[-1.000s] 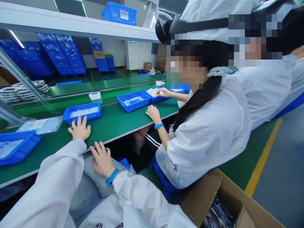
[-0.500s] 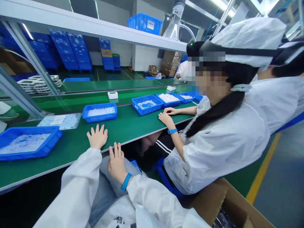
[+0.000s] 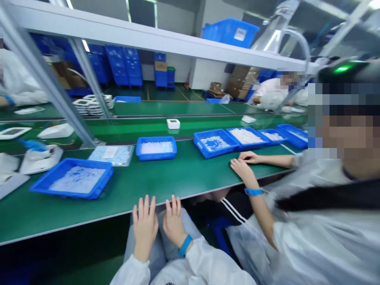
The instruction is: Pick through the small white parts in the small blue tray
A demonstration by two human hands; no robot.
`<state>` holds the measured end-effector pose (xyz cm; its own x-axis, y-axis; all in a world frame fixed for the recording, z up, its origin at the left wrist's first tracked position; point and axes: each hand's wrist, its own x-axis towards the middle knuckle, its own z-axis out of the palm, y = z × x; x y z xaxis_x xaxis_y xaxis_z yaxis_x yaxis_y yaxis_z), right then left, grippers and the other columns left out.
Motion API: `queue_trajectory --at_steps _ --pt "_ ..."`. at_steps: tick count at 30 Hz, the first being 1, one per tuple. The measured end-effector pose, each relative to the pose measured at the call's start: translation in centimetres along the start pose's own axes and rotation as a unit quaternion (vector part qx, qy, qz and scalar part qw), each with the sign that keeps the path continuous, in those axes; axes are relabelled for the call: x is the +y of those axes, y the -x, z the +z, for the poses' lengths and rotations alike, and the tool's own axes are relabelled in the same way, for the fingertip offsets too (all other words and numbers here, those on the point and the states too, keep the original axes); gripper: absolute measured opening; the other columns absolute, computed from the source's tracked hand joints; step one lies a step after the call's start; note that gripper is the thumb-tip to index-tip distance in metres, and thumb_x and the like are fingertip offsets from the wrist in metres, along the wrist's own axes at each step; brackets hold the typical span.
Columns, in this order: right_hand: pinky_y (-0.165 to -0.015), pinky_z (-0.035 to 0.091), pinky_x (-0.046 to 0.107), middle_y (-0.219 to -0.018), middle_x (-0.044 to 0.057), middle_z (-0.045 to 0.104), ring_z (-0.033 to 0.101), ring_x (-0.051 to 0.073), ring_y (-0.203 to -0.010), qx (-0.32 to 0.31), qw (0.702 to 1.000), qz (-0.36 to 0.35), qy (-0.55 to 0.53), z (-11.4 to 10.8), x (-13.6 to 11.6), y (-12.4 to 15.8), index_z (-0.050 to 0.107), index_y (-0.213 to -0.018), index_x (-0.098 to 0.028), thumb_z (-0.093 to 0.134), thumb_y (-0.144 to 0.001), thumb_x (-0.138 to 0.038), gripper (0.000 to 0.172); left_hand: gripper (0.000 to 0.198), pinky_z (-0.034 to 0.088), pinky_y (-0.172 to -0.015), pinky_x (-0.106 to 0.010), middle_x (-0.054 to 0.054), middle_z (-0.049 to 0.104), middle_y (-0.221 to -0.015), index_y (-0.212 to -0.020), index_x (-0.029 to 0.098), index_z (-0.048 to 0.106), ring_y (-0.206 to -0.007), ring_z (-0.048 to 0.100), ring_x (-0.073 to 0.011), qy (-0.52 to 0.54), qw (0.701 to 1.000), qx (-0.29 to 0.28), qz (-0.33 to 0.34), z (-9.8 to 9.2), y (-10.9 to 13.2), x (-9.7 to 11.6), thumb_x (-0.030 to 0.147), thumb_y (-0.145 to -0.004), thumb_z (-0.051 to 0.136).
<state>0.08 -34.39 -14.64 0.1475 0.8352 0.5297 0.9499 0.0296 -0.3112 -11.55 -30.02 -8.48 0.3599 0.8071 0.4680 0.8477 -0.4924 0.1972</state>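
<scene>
My left hand is open, palm down, its fingertips resting at the front edge of the green tabletop. Beside it on the right, my right hand lies open above my lap, fingers at the same edge and a blue band on the wrist. Neither hand holds anything. Beyond them stands a small blue tray of small whitish pieces. Left of it lies a clear bag of pale blue pieces, and nearer on the left is a larger blue tray of white and blue pieces.
A co-worker sits close on the right, both hands on the table near several blue trays. A white device sits on the green belt behind. Metal posts and an overhead shelf frame the left and top.
My left hand has drawn back from the tabletop to its front edge, beside my right hand. The view has turned, showing more of the left side; the co-worker's hands stay on the table.
</scene>
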Motion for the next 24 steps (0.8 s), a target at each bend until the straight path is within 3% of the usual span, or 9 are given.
queue_trajectory --at_steps 2,4,7,10,13,16,20,24 --pt "-0.097 0.043 0.057 -0.143 0.019 0.034 0.019 0.038 -0.139 0.041 0.997 -0.043 0.039 0.7 1.6 -0.1 0.033 -0.138 -0.016 0.041 -0.078 -0.004 0.061 0.063 0.023 -0.115 -0.053 -0.006 0.030 -0.151 -0.143 0.026 0.031 -0.141 0.021 -0.0277 -0.010 1.000 -0.019 0.018 0.3 0.8 -0.5 0.009 -0.083 0.039" --pt "-0.093 0.047 0.053 -0.138 0.019 0.040 0.023 0.037 -0.137 0.074 0.990 -0.097 0.070 1.4 3.2 -0.2 0.041 -0.132 -0.017 0.042 -0.079 -0.004 0.054 0.062 0.023 -0.116 -0.052 -0.005 0.032 -0.150 -0.142 0.026 0.034 -0.141 0.022 -0.0268 -0.025 1.000 0.000 0.002 0.7 1.1 -0.6 0.011 -0.082 0.041" --pt "-0.090 0.047 0.051 -0.137 0.019 0.040 0.026 0.036 -0.135 0.115 0.974 -0.166 0.099 2.5 5.2 -0.3 0.045 -0.126 -0.017 0.048 -0.079 -0.007 0.048 0.058 0.018 -0.117 -0.054 -0.008 0.034 -0.149 -0.139 0.024 0.040 -0.142 0.017 -0.0283 -0.056 0.998 0.037 -0.018 1.9 0.9 0.0 0.015 -0.081 0.046" --pt "-0.092 0.044 0.053 -0.139 0.020 0.037 0.026 0.037 -0.135 0.117 0.967 -0.195 0.111 3.1 6.2 -0.3 0.045 -0.126 -0.016 0.054 -0.078 -0.009 0.050 0.058 0.014 -0.116 -0.058 -0.010 0.036 -0.147 -0.134 0.022 0.045 -0.143 0.010 -0.0309 -0.077 0.994 0.063 -0.041 3.7 0.6 0.7 0.016 -0.077 0.056" --pt "-0.096 0.041 0.052 -0.144 0.018 0.030 0.023 0.037 -0.136 0.132 0.967 -0.188 0.107 3.0 6.0 -0.4 0.049 -0.122 -0.018 0.058 -0.076 -0.011 0.048 0.055 0.012 -0.114 -0.063 -0.011 0.034 -0.148 -0.130 0.021 0.049 -0.143 0.008 -0.0330 -0.080 0.991 0.094 -0.055 5.3 0.5 1.0 0.016 -0.076 0.060" --pt "-0.098 0.039 0.051 -0.148 0.015 0.024 0.023 0.036 -0.136 0.142 0.971 -0.168 0.089 2.7 4.9 -0.7 0.056 -0.112 -0.019 0.060 -0.075 -0.013 0.037 0.052 0.013 -0.115 -0.062 -0.010 0.031 -0.150 -0.130 0.024 0.047 -0.143 0.010 -0.0314 -0.080 0.992 0.085 -0.055 5.8 0.6 0.8 0.018 -0.079 0.057" --pt "-0.101 0.035 0.051 -0.150 0.015 0.020 0.024 0.037 -0.135 0.124 0.980 -0.128 0.084 2.5 3.5 -0.9 0.064 -0.091 -0.014 0.059 -0.075 -0.015 0.017 0.055 0.023 -0.110 -0.064 -0.012 0.032 -0.149 -0.135 0.022 0.042 -0.140 0.021 -0.0331 -0.113 0.990 0.072 -0.048 5.1 0.6 0.6 0.017 -0.081 0.054" --pt "-0.102 0.034 0.052 -0.151 0.014 0.019 0.023 0.038 -0.135 0.101 0.985 -0.120 0.078 2.0 3.3 -0.7 0.068 -0.083 -0.012 0.057 -0.075 -0.014 0.014 0.059 0.033 -0.107 -0.061 -0.015 0.034 -0.147 -0.140 0.020 0.035 -0.136 0.030 -0.0345 -0.127 0.991 0.032 -0.035 3.4 0.7 0.6 0.019 -0.083 0.051"
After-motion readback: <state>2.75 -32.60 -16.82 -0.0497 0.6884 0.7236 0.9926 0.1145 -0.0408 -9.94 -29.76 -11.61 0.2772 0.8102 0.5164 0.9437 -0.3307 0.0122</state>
